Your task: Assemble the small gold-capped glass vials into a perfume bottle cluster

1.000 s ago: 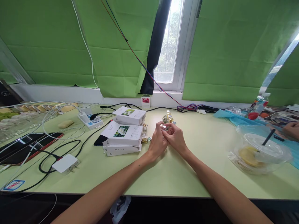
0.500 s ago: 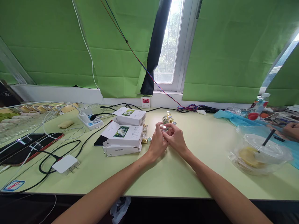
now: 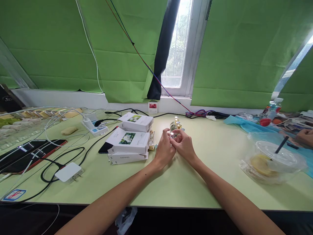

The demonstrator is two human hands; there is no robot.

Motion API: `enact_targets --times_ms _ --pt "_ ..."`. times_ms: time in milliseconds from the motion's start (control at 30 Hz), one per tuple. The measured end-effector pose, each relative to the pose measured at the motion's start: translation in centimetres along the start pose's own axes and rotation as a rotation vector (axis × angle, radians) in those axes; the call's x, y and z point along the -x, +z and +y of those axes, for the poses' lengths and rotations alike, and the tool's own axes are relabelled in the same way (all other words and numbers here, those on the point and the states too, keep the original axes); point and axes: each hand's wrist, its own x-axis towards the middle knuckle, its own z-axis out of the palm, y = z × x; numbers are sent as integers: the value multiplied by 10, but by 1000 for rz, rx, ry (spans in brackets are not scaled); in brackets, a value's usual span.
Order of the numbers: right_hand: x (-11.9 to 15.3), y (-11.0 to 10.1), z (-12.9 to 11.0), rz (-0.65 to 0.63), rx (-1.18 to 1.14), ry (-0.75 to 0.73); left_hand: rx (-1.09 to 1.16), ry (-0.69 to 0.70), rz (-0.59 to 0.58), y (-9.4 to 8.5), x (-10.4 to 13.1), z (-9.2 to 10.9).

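Both of my hands meet over the middle of the pale green table [image 3: 156, 192]. My left hand [image 3: 165, 148] and my right hand [image 3: 184, 146] have their fingertips closed round a small shiny glass piece [image 3: 172, 134], mostly hidden by the fingers. Just behind them stand several small glass bottles [image 3: 177, 122] with gold and silver tops. To the left of my left hand lie more glass bottles [image 3: 151, 140] with gold parts, against a stack of white boxes [image 3: 132, 142] printed with a white flower. A small round greenish piece [image 3: 156, 146] is beside my left hand.
At the left are phones [image 3: 31, 153], a white charger [image 3: 69, 172], a power strip [image 3: 94, 126] and tangled cables. A bagged drink cup [image 3: 274, 156] with a straw sits at the right, near blue plastic [image 3: 239, 123] and another person's hand [image 3: 304, 137].
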Motion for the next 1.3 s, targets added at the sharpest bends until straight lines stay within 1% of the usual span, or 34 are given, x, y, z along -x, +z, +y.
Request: enact_targets --times_ms 267,600,900,1300 --pt "0 0 1 4 34 -14 -41 21 13 -1 0 2" --pt "1 0 4 12 59 -36 -88 -19 11 -4 1 8" --pt "2 1 3 20 88 -55 -58 -1 37 -1 1 7" --pt "4 2 3 26 89 -61 -70 20 15 -3 0 8"
